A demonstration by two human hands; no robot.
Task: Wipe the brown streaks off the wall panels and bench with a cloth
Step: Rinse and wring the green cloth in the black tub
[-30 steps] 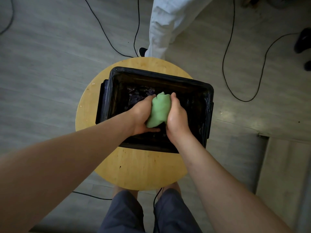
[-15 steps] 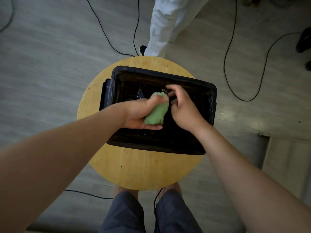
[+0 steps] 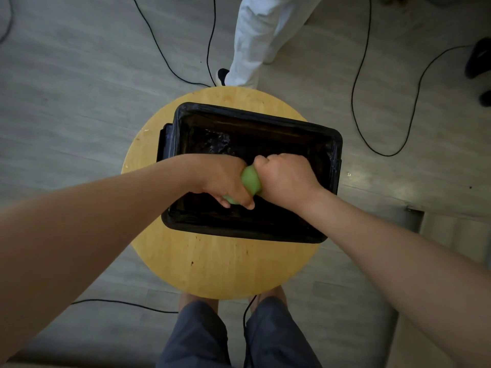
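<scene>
Over the black tub (image 3: 255, 114): both hands wring a green cloth (image 3: 251, 179), fists set end to end.
L hand (image 3: 225, 179): curled tight round the near end of the cloth, back of hand up, thumb & a fingertip showing beneath.
R hand (image 3: 287, 176): fisted on the far end, pressed vs. the L; only a short green bulge shows btwn them.
Why held so: reads as a wringing twist. Opposed grips squeeze water out, and working low over the tub should keep drips inside, off the wood.
Cloth: bunched into a thick roll, above the tub's middle, not touching its floor as far as I can tell.
Tub: lined w/ black plastic folded over the rim; wet glints inside, prob. water, can't say for sure.
Why tub sits there: on a round wooden stool top (image 3: 220, 266), toward the far edge, w/in easy reach of the person standing right at the near edge.
Task status: prep stage by my reading. Wall panels & bench not in shot, no streaks visible to judge.
Surface: pale yellow wood, a few dark specks near the front.
Room: grey plank floor (image 3: 79, 102), black cables (image 3: 353, 94) looping across it; 2nd person in white trousers (image 3: 255, 35) just beyond the stool; dark shoes (image 3: 478, 62) at far R edge.
Wearer: dark blue shorts (image 3: 196, 335), legs tucked under the stool's rim.
</scene>
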